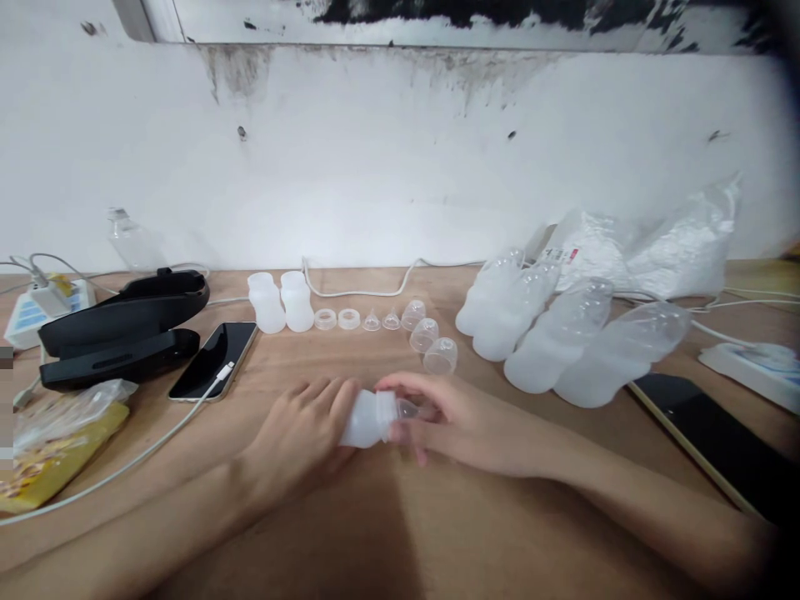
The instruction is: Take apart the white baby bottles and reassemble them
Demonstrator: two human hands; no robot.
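A frosted white baby bottle (362,421) lies on its side just above the tabletop, its neck pointing right. My left hand (312,417) is wrapped round the bottle's body. The fingers of my right hand (437,421) close round the collar ring (386,410) at the neck, with a clear nipple (407,408) showing between them. Beyond my hands stand two uncapped bottles (297,302), two loose collar rings (348,318), two clear nipples (391,319) and three clear dome caps (441,356) in a row.
Several capped bottles (543,346) stand at the right, before white-filled plastic bags (675,242). A phone (213,360) with a cable, black cases (125,317) and a yellow snack bag (68,450) lie left. Another dark device (712,442) and a power strip (753,367) lie right.
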